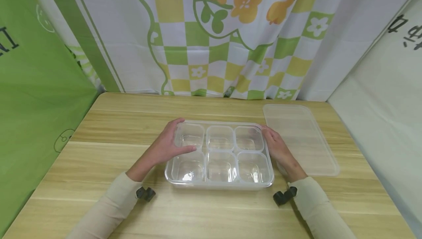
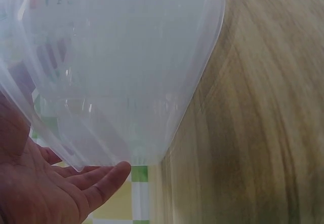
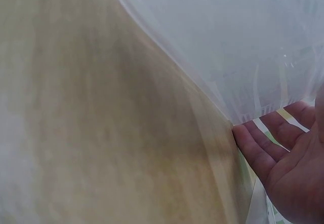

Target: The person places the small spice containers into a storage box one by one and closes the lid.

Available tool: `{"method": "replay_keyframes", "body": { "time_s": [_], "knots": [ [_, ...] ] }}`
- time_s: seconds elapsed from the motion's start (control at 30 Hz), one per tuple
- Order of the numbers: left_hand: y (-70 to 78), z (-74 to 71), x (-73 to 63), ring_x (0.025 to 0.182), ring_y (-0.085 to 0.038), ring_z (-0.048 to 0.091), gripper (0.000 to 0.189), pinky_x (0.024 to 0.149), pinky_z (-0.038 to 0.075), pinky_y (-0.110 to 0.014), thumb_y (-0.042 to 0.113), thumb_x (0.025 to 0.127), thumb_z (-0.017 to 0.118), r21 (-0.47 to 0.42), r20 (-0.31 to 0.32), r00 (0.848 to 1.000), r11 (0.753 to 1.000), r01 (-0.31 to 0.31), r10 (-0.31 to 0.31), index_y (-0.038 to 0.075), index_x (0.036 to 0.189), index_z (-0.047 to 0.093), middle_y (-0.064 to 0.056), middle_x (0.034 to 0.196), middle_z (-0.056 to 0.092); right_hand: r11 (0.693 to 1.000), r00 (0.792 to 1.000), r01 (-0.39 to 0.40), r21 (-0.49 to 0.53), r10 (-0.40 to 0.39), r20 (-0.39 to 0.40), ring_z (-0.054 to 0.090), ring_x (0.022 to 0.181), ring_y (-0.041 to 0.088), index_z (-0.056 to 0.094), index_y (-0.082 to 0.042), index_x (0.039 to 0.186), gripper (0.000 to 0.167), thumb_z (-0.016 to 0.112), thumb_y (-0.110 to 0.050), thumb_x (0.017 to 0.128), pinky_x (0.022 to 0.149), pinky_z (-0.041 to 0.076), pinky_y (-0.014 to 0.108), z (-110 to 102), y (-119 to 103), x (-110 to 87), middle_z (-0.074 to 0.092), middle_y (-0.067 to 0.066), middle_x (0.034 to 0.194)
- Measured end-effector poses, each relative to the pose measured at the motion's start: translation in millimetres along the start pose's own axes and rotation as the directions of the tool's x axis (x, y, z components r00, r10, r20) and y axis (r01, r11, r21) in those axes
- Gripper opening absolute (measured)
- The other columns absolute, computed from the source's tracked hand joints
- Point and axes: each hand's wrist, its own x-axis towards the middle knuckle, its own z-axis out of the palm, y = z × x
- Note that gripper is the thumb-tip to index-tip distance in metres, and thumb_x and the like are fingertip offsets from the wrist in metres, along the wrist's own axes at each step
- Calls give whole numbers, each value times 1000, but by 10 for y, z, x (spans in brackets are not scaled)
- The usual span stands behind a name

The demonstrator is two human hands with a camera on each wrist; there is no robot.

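A clear plastic storage box [image 1: 219,185] stands in the middle of the table, its long side toward me. Several small square clear cups [image 1: 220,136] sit inside it in two rows, and nothing shows in them. My left hand [image 1: 165,145] holds the box's left end, the thumb reaching over the rim across a cup and the fingers at the far left corner. At the far right corner my right hand [image 1: 277,145] grips the box from outside; its thumb is mostly hidden. Both wrist views show fingers against the box's walls [image 2: 116,57].
A flat translucent lid [image 1: 303,140] lies on the wooden table [image 1: 211,213] to the right, partly behind my right hand. A checked, flowered curtain [image 1: 204,55] hangs at the table's back edge. Cloth walls stand left [image 1: 36,103] and right [image 1: 379,96].
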Motion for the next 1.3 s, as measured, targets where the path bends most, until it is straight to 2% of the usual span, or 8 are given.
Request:
{"method": "replay_keyframes", "body": {
  "time_s": [0.37, 0.5, 0.63, 0.77, 0.9, 1.1, 1.2, 1.3],
  "knots": [
    [5, -14, -3, 143, -43, 35, 103, 113, 35, -62, 49, 85, 82, 3, 4, 1000, 1000, 3, -3, 5, 159, 27, -22, 162, 28, 999, 999, -43, 27, 43, -2, 43, 140, 33, 50, -11, 152, 64, 33, -55, 109, 120, 26, 52, 1, 19, 8, 52, 15, 150],
    [-21, -5, 13, 146, -41, 33, 93, 115, 31, -61, 50, 91, 76, -16, -26, 1000, 1000, 0, 0, 6, 158, 29, -21, 162, 30, 998, 999, -47, 50, 47, -8, 47, 135, 31, 54, -13, 148, 64, 36, -58, 108, 117, 29, 53, -13, -17, -18, 56, 14, 143],
    [-78, 4, 21, 145, -40, 34, 78, 114, 34, -59, 42, 98, 69, -65, -69, 997, 997, -31, 26, 6, 158, 32, -19, 161, 33, 999, 999, -17, 49, 19, -45, 54, 127, 31, 57, -8, 143, 60, 39, -54, 109, 110, 39, 50, -31, -65, -65, 59, 16, 136],
    [-144, 8, 13, 145, -36, 35, 62, 114, 35, -56, 28, 106, 58, -167, -111, 992, 984, -70, 52, 5, 158, 34, -16, 161, 35, 995, 995, 57, -81, -63, -80, 62, 117, 34, 56, -3, 142, 52, 42, -43, 111, 100, 49, 49, -97, -97, -151, 62, 18, 135],
    [-186, 10, 10, 149, -32, 32, 52, 118, 30, -53, 25, 113, 42, -258, -130, 991, 964, -69, 36, 5, 160, 33, -12, 163, 35, 951, 988, 107, -288, -135, -77, 59, 122, 38, 57, -4, 142, 45, 46, -36, 111, 102, 46, 55, -219, -114, -263, 61, 19, 138],
    [-267, 26, 31, 149, -34, 32, 49, 122, 22, -50, 22, 114, 34, -354, -128, 992, 934, -46, 0, 1, 159, 34, -15, 161, 37, 888, 982, 181, -423, -188, 27, 48, 130, 51, 55, 5, 140, 42, 57, -22, 107, 106, 39, 65, -360, -112, -458, 51, 31, 143],
    [-290, 30, 32, 147, -37, 35, 49, 120, 25, -54, 20, 114, 34, -372, -100, 995, 928, -28, -10, 1, 159, 34, -18, 160, 37, 823, 969, 245, -513, -222, 108, 40, 134, 56, 56, 10, 136, 44, 65, -16, 103, 108, 33, 69, -389, -102, -557, 46, 37, 144],
    [-299, 25, 24, 145, -40, 36, 49, 119, 26, -57, 21, 114, 33, -362, -75, 997, 932, -12, -16, 2, 159, 33, -19, 160, 37, 760, 965, 263, -594, -201, 171, 37, 134, 59, 54, 9, 138, 50, 69, -19, 99, 107, 32, 73, -394, -94, -656, 39, 39, 148]
  ]
}}
